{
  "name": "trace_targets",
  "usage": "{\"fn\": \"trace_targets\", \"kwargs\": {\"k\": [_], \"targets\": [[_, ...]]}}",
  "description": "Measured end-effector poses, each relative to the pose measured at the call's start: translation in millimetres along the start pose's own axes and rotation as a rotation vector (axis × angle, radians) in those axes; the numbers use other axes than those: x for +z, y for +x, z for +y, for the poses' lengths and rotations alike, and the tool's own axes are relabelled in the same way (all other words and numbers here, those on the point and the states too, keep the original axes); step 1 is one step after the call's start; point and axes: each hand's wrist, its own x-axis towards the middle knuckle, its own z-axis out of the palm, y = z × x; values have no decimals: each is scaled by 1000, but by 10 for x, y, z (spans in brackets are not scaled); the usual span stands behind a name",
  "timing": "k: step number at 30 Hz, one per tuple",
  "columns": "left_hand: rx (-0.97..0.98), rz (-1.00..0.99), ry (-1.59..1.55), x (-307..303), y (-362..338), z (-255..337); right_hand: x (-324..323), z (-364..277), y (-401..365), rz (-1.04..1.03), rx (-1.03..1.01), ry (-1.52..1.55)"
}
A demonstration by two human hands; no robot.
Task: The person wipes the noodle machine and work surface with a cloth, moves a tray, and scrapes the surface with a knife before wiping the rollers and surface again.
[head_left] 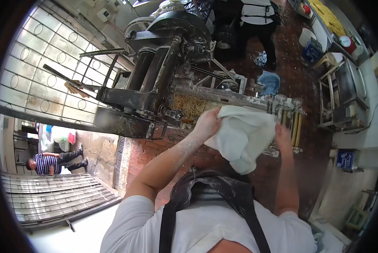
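A white cloth [243, 135] hangs in loose folds in front of my chest, stretched between both hands. My left hand [208, 123] is closed on its upper left corner, and the forearm is dusted with pale powder. At the cloth's right edge, my right hand [283, 137] is closed on the fabric; its fingertips are partly hidden. Just beyond the cloth lies a machine bed with a tray of yellowish shreds [189, 105]. Brass-coloured rollers [296, 126] stand close to my right hand.
A large dark roller machine [151, 76] fills the upper left. A blue cloth [269, 82] lies on the frame ahead. Another person [258, 25] stands at the back, and a person in a striped shirt [47, 163] is outside the barred gate. A metal rack [345, 92] stands right.
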Motion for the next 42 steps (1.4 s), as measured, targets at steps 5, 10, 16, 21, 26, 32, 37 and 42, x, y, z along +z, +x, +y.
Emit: {"fn": "trace_targets", "kwargs": {"k": [5, 10, 16, 21, 26, 32, 37, 42], "targets": [[61, -568, 218, 179, -222, 888, 897, -271, -290, -734, -8, 1036], [599, -131, -37, -573, -306, 600, 466, -683, 289, 21, -291, 976], [176, 725, 459, -2538, -76, -222, -2390, -2813, -1722, 1395, -653, -334], [184, 642, 652, -2460, -73, -365, -1194, -3680, -954, 1190, -412, -1334], [-30, 540, 621, -2353, -176, -533, 2200, -518, 1841, -206, -409, -1335], [-39, 631, 633, -2541, -96, -404, 142, -751, 1784, 391, -328, -815], [63, 657, 533, -2506, -52, -289, -2357, -3312, -403, 1217, -321, -1138], [31, 654, 580, -2446, -55, -371, -205, -2889, 602, 656, -385, -1433]]}}
